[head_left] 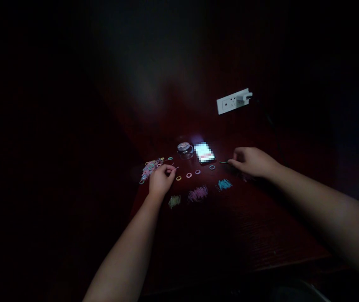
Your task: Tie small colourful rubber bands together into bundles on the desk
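My left hand (162,180) is closed in a pinch on a small pale hair tie (176,167), beside a mixed heap of coloured hair ties (149,168). At the right, the pinched fingers of my right hand (245,161) hold one end of a thin green hair tie (223,162). Between the hands, several single ties lie in a row, among them a yellow one (178,178), a pink one (189,175) and a blue one (212,167). Nearer to me are sorted piles: yellow (174,201), pink (198,193) and blue (225,184).
A lit phone (204,152) lies at the back of the dark red table (223,226), next to a round clear container (184,149). Behind, a wall socket (233,102) has a plug and cable. Another dim pile (247,178) lies below my right hand. Surroundings are very dark.
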### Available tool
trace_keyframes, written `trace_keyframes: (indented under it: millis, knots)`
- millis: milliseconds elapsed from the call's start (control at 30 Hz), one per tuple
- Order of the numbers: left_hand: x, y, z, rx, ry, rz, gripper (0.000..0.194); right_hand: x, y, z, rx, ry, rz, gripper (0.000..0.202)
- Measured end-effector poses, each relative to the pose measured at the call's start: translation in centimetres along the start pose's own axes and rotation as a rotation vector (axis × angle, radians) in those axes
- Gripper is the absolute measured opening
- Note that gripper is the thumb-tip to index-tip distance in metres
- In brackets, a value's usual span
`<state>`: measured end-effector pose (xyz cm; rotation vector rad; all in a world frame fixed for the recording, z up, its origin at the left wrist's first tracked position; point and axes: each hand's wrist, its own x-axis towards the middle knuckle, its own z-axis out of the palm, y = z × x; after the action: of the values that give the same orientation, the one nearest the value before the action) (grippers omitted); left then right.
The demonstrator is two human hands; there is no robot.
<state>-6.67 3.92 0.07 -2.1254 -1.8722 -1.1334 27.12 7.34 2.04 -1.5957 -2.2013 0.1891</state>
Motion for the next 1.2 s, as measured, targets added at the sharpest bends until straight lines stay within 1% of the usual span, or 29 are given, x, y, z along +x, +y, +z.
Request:
trace_keyframes:
  millis: [100,167,367,500,600,667,700,800,867,933,1033,1200]
  knots:
    - [-0.5,1.5,0.2,-0.075,0.023,0.104,0.008,-0.5,-1.0,0.2,0.055,0.004,-0.106,0.025]
    - [-0.7,2.1,0.3,-0.103,0.018,0.146,0.009,-0.6,-1.3,0.6,0.073,-0.012,-0.14,0.023]
    - [-0.9,2.3,0.4,-0.141,-0.003,0.15,0.014,-0.5,-1.1,0.9,0.097,-0.009,-0.152,0.022]
    - [-1.0,2.9,0.1,-0.161,0.015,0.203,0.015,-0.7,-1.5,0.5,0.105,0.022,-0.203,0.019]
    - [-1.4,3.7,0.1,-0.19,0.042,0.254,0.017,-1.5,-3.2,0.3,0.124,0.103,-0.326,0.012]
    - [-1.7,4.3,0.3,-0.215,0.051,0.302,0.018,-2.1,-5.1,0.4,0.167,0.138,-0.406,0.011]
    - [-1.9,4.7,0.4,-0.225,0.049,0.33,0.019,-2.4,-6.2,0.6,0.202,0.139,-0.428,0.015]
    - [-2.1,5.5,0.6,-0.234,0.036,0.409,0.017,-2.7,-9.0,1.6,0.292,0.103,-0.372,0.024]
    - [-2.2,5.8,0.6,-0.231,0.043,0.434,0.016,-2.6,-9.9,2.6,0.314,0.111,-0.366,0.017]
    - [-2.2,6.0,0.5,-0.244,0.047,0.443,0.016,-2.3,-10.0,3.5,0.323,0.149,-0.405,0.006]
    - [-2.1,6.0,0.5,-0.277,0.02,0.456,0.016,-1.9,-9.1,4.2,0.35,0.166,-0.465,0.008]
    - [-2.2,6.0,0.6,-0.281,0.032,0.453,0.016,-1.9,-8.3,4.2,0.359,0.178,-0.496,0.006]
